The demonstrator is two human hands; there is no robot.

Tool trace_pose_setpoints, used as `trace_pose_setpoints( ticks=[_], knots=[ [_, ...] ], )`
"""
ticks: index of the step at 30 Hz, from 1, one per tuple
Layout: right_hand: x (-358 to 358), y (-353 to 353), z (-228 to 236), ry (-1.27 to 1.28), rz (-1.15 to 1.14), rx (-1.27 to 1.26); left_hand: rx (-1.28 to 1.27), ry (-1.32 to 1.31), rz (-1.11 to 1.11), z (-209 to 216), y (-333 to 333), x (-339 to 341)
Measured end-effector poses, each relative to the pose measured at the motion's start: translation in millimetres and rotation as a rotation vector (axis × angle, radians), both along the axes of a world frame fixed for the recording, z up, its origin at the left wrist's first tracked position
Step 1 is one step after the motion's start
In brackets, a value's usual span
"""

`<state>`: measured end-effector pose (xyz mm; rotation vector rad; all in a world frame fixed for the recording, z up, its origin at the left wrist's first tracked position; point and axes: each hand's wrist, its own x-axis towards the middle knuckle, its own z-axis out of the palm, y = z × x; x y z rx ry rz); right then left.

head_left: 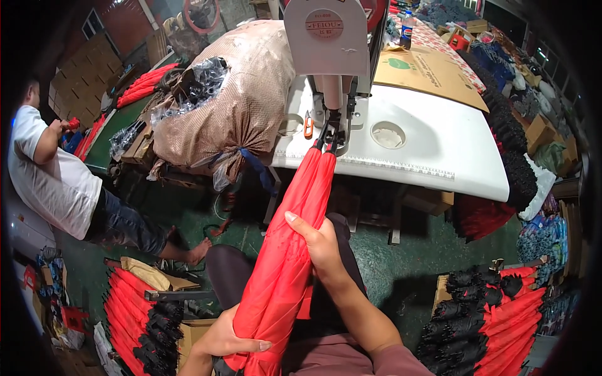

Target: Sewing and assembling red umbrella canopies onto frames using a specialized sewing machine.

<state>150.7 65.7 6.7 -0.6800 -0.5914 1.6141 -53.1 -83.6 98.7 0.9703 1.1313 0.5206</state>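
Two red folded umbrellas (276, 276) lie side by side across my lap, their narrow black-tipped ends under the head of a white machine (329, 50), possibly a sewing machine. My left hand (227, 338) is wrapped round the near end, thumb across the red cloth. Farther up, my right hand (320, 244) grips the cloth from the right side, its thumb on top. Orange-handled thread snips (308, 125) stand beside the machine's foot, left of the tips. Exactly how the tips sit in the machine is too small to make out.
The white tabletop (433, 119) carries a flat cardboard sheet (426, 75) and a bottle (406, 31). A bulging woven sack (241, 81) stands left of it. Piles of red-and-black umbrellas flank me, one left (128, 301), one right (514, 319). Another person (56, 169) is at the far left.
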Motion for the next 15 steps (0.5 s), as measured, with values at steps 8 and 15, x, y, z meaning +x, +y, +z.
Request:
trace_pose_setpoints(
  ticks=[8, 15],
  knots=[
    [3.6, -0.3, -1.0, 0.01, 0.003, -0.007, 0.001, -0.006, 0.003, -0.5, 1.9, 4.1],
    [2.1, -6.6, 1.8, -0.025, 0.012, 0.011, 0.038, -0.015, -0.006, -8.2, -4.7, -4.7]
  ],
)
